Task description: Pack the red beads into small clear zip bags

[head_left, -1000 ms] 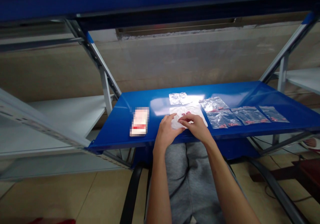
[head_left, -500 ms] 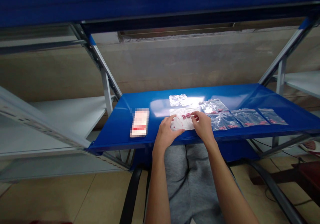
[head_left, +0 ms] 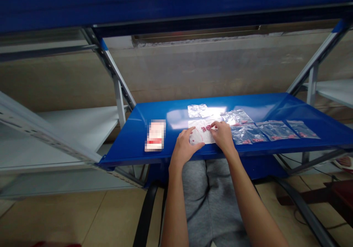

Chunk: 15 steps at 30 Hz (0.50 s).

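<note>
A white sheet (head_left: 201,133) lies at the front of the blue shelf (head_left: 138,136) with several small pink pills (head_left: 205,128) on it. My left hand (head_left: 184,145) rests on the sheet's left edge, fingers curled and thumb out, pinning it. My right hand (head_left: 224,134) sits on the sheet's right side, fingertips pinched together right next to the pills; what they hold is too small to name. An empty clear bag (head_left: 197,110) lies just behind the sheet.
A row of clear bags with pink pills (head_left: 259,131) runs along the shelf to the right. A white and red packet (head_left: 154,134) lies to the left. Grey shelf posts (head_left: 120,96) and white side shelves flank the blue one. My grey-trousered lap is below.
My right hand has moved from the sheet's middle to its right side, uncovering the pink pills. The left hand has stayed on the sheet's left edge.
</note>
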Motion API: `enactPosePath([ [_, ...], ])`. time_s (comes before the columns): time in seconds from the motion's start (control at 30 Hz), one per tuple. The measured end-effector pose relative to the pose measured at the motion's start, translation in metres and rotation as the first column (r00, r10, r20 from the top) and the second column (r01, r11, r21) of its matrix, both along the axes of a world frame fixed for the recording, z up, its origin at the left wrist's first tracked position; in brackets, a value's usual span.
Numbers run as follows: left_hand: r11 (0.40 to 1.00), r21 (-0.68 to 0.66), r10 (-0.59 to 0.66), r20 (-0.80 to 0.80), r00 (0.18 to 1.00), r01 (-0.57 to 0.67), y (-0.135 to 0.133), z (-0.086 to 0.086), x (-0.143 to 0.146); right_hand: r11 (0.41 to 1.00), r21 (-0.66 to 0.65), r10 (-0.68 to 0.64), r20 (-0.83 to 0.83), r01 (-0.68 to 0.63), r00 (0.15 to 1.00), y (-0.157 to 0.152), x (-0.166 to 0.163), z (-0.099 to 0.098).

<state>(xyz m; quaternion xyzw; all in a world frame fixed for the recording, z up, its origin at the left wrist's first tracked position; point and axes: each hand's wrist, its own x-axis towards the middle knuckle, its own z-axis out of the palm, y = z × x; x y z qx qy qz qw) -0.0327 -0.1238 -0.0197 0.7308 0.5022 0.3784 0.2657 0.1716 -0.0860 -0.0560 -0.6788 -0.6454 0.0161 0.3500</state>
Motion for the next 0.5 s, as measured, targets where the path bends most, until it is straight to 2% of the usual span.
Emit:
enactPosePath([
  [0.23,1.0,-0.011,0.0,-0.016,1.0,0.0,0.0,0.001,0.0,0.998,0.016,0.065,-0.067,-0.064,0.996,0.005,0.0,0.005],
  [0.5,1.0,-0.008,0.007,-0.042,0.999,-0.007,-0.001,0.002,0.0,0.997,-0.019,0.072,-0.027,-0.072,0.997,0.013,-0.006,0.006],
])
